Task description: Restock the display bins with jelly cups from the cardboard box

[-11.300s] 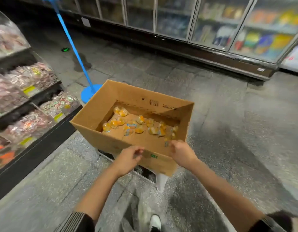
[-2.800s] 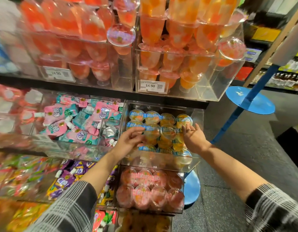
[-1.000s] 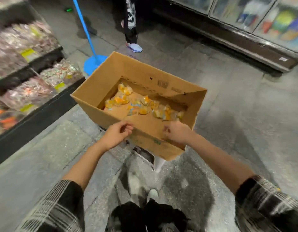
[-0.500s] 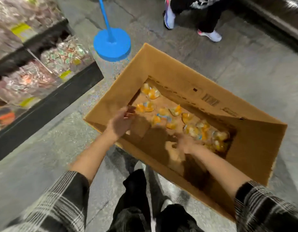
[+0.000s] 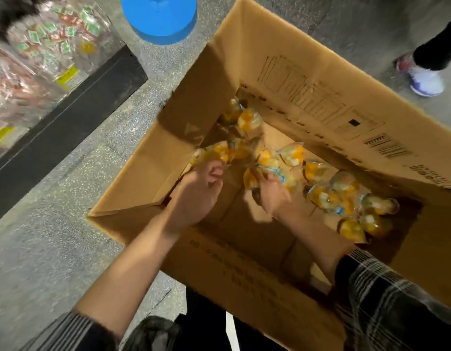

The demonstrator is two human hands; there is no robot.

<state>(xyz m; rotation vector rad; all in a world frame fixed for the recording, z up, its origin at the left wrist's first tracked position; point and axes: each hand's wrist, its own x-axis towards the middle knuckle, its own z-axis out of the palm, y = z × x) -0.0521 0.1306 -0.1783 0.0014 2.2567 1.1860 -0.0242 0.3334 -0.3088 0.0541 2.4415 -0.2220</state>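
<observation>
An open cardboard box [image 5: 308, 79] fills the middle of the view, with several orange-and-yellow jelly cups [image 5: 323, 196] scattered on its bottom. Both my hands are down inside it. My left hand [image 5: 199, 193] has its fingers curled around a jelly cup [image 5: 216, 153] near the box's left wall. Just to the right, my right hand [image 5: 272, 191] closes its fingers on another jelly cup [image 5: 267, 168] with a blue-edged lid. More cups lie loose to the far right and at the back corner [image 5: 247, 120].
Clear display bins [image 5: 49, 44] of wrapped sweets stand at the upper left above a dark shelf base [image 5: 67, 117]. A blue round stand base [image 5: 158, 16] sits on the grey floor behind the box. Another person's shoe [image 5: 422, 77] is at the upper right.
I have leaned closer over the box. Both hands have reached deeper, from hovering above the cups to closing on one cup each. The other person's feet have shifted to the right.
</observation>
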